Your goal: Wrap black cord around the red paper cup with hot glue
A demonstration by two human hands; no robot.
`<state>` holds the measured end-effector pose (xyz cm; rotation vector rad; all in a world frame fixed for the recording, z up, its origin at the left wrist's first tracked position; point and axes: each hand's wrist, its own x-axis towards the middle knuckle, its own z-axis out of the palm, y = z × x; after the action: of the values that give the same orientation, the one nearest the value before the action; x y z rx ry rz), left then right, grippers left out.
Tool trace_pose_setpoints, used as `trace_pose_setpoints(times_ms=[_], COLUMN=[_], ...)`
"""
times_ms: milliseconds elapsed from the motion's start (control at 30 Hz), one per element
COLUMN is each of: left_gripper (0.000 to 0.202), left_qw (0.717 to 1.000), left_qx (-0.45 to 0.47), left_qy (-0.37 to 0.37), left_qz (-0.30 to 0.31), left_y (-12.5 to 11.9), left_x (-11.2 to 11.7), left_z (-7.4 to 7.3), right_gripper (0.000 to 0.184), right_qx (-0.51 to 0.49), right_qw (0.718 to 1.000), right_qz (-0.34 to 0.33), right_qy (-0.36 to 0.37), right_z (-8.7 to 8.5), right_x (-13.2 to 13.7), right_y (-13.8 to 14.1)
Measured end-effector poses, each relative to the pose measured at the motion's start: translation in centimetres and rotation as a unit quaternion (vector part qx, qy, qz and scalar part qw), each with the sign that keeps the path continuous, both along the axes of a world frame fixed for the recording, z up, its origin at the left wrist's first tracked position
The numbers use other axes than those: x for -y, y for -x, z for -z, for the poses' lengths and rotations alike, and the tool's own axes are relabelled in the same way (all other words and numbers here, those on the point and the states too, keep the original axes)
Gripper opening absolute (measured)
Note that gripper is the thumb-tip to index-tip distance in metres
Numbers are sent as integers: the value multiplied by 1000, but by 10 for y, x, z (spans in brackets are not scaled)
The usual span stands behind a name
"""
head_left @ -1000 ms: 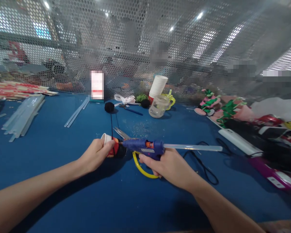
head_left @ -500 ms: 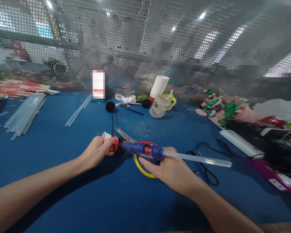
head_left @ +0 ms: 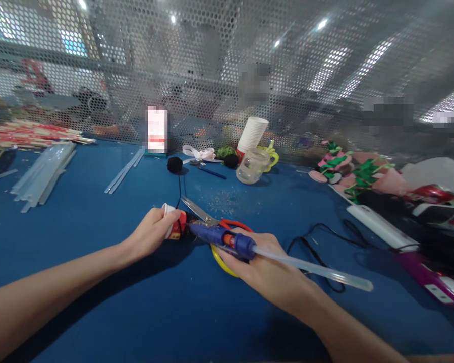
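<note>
My left hand [head_left: 150,235] is closed around a small paper cup [head_left: 178,225], tipped on its side, red-patterned with a white rim and black at its far end. Black yarn runs from the cup to a black yarn ball [head_left: 174,165] behind it. In my right hand [head_left: 267,262] is a blue glue gun [head_left: 221,238], its nozzle at the black end of the cup; whether they touch I cannot tell. A long clear glue stick [head_left: 318,268] sticks out of the gun's back. Scissors [head_left: 200,210] with red and yellow handles lie partly hidden beneath the gun.
Glue sticks [head_left: 43,174] lie in a pile at left, near red-and-white sticks [head_left: 41,133]. Stacked white cups [head_left: 254,132] and a clear plastic jar [head_left: 249,167] stand at the back. At right are a black cord [head_left: 318,252], a purple-and-white power strip [head_left: 426,275] and craft flowers [head_left: 363,176].
The glue gun has turned slightly, its glue stick's back end swinging lower and nearer me. The cup stays in my left hand. The whole view has shifted slightly.
</note>
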<state>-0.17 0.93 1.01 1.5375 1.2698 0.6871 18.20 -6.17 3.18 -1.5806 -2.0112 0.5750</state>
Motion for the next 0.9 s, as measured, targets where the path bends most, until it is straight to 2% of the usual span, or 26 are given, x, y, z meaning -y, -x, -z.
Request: trace_pose_setpoints(times_ms=[300, 433, 900], left_gripper=[31, 32, 30], left_qw=[1000, 1000, 999], left_qx=[12, 17, 35], left_qy=[8, 10, 21], left_qz=[-6, -8, -13], left_y=[-1, 0, -1], left_x=[-1, -1, -1], left_z=[2, 3, 3], right_gripper=[14, 13, 9], right_qx=[22, 26, 46], right_qw=[999, 998, 996], right_qz=[-17, -44, -63], right_qy=[-18, -23, -43], right_z=[0, 0, 2], right_x=[2, 1, 3], right_y=[0, 0, 0])
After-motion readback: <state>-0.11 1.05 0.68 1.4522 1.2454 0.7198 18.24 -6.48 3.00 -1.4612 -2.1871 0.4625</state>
